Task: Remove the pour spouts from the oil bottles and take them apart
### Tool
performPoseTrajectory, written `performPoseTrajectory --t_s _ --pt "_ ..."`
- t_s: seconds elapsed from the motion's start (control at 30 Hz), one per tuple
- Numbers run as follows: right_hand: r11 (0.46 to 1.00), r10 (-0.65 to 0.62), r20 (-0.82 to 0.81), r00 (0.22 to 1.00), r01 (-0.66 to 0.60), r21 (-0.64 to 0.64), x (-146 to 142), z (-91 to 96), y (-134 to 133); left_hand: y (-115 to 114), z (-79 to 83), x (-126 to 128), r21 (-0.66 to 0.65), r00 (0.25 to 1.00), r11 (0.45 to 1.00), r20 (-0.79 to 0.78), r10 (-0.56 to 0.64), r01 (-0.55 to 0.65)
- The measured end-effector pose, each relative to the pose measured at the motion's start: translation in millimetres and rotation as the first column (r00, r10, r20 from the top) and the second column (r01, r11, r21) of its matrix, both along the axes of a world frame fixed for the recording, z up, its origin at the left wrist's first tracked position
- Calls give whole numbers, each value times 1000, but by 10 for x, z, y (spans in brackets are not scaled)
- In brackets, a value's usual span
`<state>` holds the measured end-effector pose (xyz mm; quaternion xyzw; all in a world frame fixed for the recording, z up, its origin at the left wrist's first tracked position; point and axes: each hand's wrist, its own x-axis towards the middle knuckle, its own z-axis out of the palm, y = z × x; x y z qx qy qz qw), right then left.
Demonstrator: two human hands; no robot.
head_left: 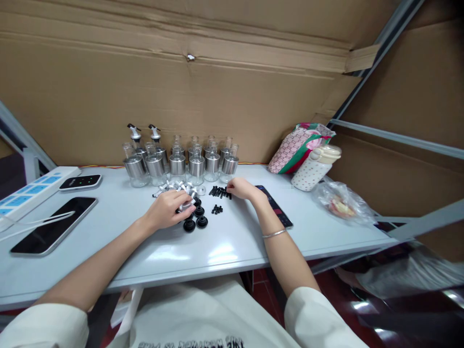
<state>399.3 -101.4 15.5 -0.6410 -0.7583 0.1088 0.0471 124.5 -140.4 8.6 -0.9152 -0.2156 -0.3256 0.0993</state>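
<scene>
Both forearms reach forward from the table edge, the left hand (pixel 167 209) curled palm-down around a pale spout piece (pixel 187 205), the right hand (pixel 242 187) bent inward over black strips (pixel 218 192).

The left thumb and fingers are clamped on the spout piece, with more spouts (pixel 173 185) just beyond the knuckles and black stoppers (pixel 202 222) just beside the fingertips; the right fingertips are drawn together at the strips' near end, though whether they pinch one cannot be told, and small black rings (pixel 217 209) lie nearer the body from them. Bottles (pixel 196 167) stand beyond both hands' fingers; below them, the shirt's (pixel 188 309) inverted lettering is cut off, and the right-hand phone's (pixel 278 210) screen text is too small to read.
</scene>
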Motion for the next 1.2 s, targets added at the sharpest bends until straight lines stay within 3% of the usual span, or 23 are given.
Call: performPoseTrajectory --t_s 0.63,1.2 --pt "1000 -16 -79 997 17 16 -19 26 -26 3 9 2 24 1000 999 14 -27 26" --pt "999 -20 -4 1000 20 26 -56 -4 -11 6 -2 5 22 1000 1000 -5 -15 15"
